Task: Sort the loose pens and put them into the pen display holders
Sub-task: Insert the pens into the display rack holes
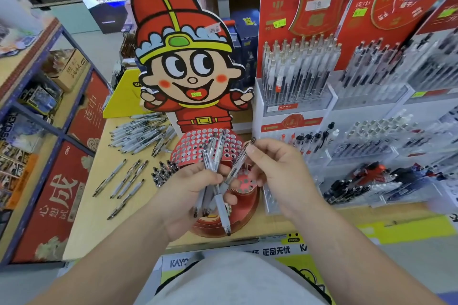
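My left hand (188, 195) grips a bunch of several clear-barrelled pens (213, 156), tips pointing down, above the red tiered display holder (190, 148) with its many round holes. My right hand (280, 171) pinches a single clear pen (239, 162) near its clicker end, slanted down toward the bunch. On the wooden table (99, 205) to the left lie a big heap of loose pens (141, 134), a few separate pens (124, 181) and a small cluster of dark pens (163, 171).
A cartoon cardboard figure (188, 62) stands behind the red holder. White and red display racks full of pens (297, 74) fill the right side, with dark pens in trays (359, 183). Blue shelving (32, 111) runs along the left.
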The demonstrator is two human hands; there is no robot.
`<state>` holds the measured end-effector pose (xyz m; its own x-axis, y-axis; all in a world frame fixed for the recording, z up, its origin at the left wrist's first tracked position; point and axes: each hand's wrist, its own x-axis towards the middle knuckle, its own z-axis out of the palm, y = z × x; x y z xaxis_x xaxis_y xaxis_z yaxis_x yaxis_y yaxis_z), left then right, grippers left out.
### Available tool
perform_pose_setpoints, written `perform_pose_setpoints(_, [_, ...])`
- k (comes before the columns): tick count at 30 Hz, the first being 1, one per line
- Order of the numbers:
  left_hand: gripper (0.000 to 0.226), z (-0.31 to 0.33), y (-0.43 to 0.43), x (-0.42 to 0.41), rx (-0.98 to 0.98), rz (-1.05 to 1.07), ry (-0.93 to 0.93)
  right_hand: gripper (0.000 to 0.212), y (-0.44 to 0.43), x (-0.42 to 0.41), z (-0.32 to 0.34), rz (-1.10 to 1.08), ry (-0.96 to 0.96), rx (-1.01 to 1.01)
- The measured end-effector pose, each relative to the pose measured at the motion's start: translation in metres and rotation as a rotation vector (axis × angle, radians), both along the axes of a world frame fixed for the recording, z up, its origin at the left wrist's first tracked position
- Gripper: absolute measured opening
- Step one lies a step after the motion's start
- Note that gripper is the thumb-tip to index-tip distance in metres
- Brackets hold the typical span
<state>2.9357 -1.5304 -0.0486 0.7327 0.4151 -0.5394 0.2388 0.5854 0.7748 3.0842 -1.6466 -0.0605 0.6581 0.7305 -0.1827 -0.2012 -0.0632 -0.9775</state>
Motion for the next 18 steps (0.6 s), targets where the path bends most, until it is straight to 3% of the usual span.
perform_pose_setpoints(6, [0.025,-0.002,0.0,-0.005,0.145,-0.017,0.067,0.012,0.006,-0.007,-0.002,-0.04,-0.045,0.003])
perform_pose_setpoints(11, [0.013,-0.006,0.003,-0.011,0.084,0.039,0.07,0.01,0.006,-0.003,-0.003,-0.019,-0.014,0.022])
perform_pose_setpoints(18, [0.045,-0.013,0.011,-0.02,-0.028,0.225,-0.012,0.014,-0.005,0.028,0.001,-0.091,-0.03,0.092])
